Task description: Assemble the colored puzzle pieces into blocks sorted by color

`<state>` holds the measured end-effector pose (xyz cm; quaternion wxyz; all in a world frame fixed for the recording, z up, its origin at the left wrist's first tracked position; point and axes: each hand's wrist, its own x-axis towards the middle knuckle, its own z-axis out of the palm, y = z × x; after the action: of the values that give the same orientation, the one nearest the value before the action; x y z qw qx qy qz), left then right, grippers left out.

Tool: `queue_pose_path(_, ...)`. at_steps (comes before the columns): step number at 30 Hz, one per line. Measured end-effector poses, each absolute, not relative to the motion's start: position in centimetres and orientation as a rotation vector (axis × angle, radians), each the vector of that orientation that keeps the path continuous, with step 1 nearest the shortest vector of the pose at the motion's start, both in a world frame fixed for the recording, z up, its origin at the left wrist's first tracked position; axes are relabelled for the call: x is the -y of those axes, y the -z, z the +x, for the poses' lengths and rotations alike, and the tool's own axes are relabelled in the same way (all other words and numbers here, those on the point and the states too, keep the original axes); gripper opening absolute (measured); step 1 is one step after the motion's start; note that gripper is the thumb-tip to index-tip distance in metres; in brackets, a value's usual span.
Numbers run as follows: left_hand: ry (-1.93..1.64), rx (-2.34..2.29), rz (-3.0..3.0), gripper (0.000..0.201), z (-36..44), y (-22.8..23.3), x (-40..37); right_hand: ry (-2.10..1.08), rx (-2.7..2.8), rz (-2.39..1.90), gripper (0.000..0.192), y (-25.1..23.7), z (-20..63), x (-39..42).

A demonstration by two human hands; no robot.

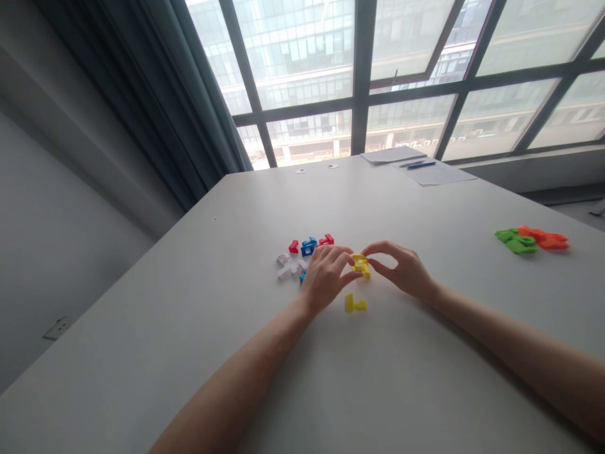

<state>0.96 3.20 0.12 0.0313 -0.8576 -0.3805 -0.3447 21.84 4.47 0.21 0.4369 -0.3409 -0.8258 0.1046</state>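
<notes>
Grey surface (198, 328) under tall windows; left hand (325, 275) and right hand (401, 268) both pinch a small yellow block piece (361, 265) between fingertips, just beyond a loose yellow piece (354, 304); it looks light, rigid, best gripped by its edges.

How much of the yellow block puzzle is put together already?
Done: a few yellow pieces look joined into one small yellow cluster. In hand: the left hand and right hand pinch that cluster together. Left: one loose yellow piece lies on the table; red, blue and white pieces lie loose.
</notes>
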Motion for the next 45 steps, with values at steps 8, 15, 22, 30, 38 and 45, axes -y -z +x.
queue_pose_path(8,1.253,1.103,-2.738,0.021,1.0,0.4,-3.3,-0.337,1.934,-0.902,0.010,0.0,21.3,-4.1)
queue_pose_path(15,1.397,1.110,-2.797,0.028,1.0,1.0,-3.5,-0.565,1.782,-0.956,0.018,0.4,20.9,-3.9)
queue_pose_path(22,1.373,1.040,-2.753,0.013,0.8,1.0,-3.7,-0.696,1.749,-0.933,0.022,0.5,21.0,-4.3)
queue_pose_path(30,1.193,1.147,-2.573,0.009,0.3,0.7,-3.9,-0.421,2.280,-0.989,0.032,1.0,22.0,-5.4)
queue_pose_path(38,0.592,1.247,-2.469,0.009,0.8,0.1,-3.5,-0.326,2.218,-1.163,0.032,1.8,22.0,-6.1)
queue_pose_path(45,0.448,1.168,-2.490,0.004,0.8,-0.2,-3.2,-0.470,2.211,-1.105,0.035,1.2,22.4,-6.2)
